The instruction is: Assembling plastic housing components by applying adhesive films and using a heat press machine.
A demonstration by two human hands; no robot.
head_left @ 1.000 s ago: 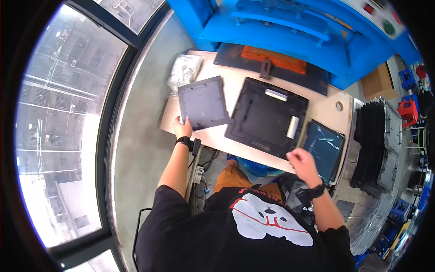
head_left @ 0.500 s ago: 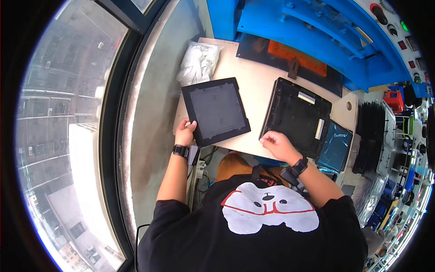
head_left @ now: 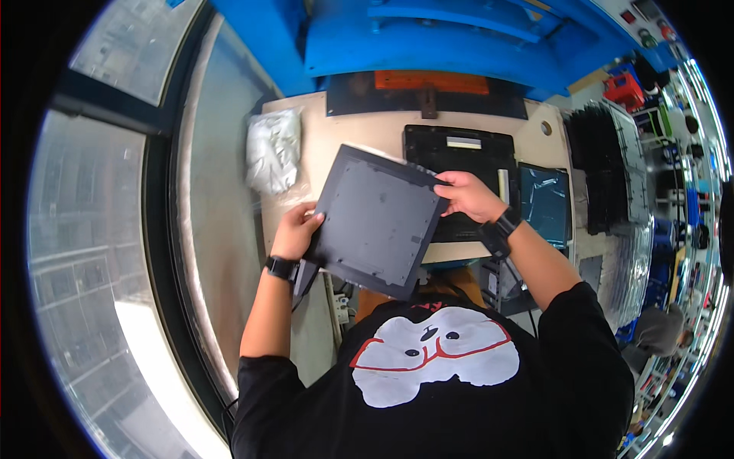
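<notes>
A dark grey square panel (head_left: 376,219) is lifted off the beige table (head_left: 336,138) and tilted, held by both hands. My left hand (head_left: 293,232) grips its left edge. My right hand (head_left: 465,195) holds its upper right corner. Behind the panel a black open housing (head_left: 466,153) lies flat on the table, partly hidden by the panel and my right hand.
A clear bag of white parts (head_left: 272,150) lies at the table's left end. A bluish screen panel (head_left: 544,203) sits to the right of the housing. A blue machine (head_left: 428,38) with a dark plate and orange block (head_left: 428,83) stands behind. Black stacked parts (head_left: 604,168) fill the right.
The grey panel has come up off the table toward me. My right hand moved from the black housing to the panel's right corner. My view shifted left.
</notes>
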